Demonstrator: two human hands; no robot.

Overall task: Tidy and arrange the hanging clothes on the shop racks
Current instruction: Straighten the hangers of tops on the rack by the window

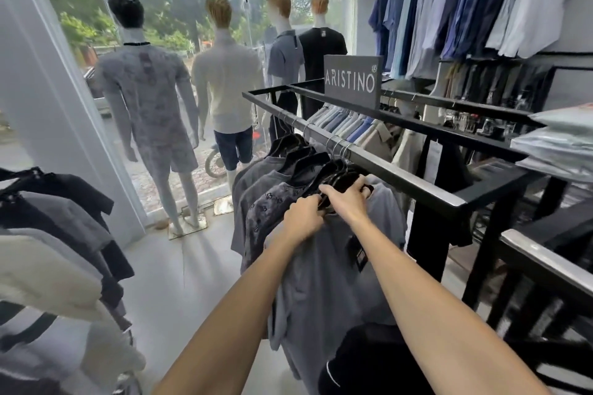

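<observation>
Where the black rail [414, 181] runs from 10 o'clock down to 4 o'clock, both hands meet at the bunched black hangers [340, 176] just under it. The left hand [303, 214] has its fingers curled tight on the collar of the grey T-shirt [324, 266], which hangs toward 6 o'clock. The right hand [345, 198], at its 2 o'clock, clamps its fingers over the hangers.

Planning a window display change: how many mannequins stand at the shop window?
4, in a row by the window: patterned grey mannequin leftmost, cream-shirted mannequin next, grey-polo mannequin, black-tee mannequin rightmost. More may hide behind the pillar.
</observation>
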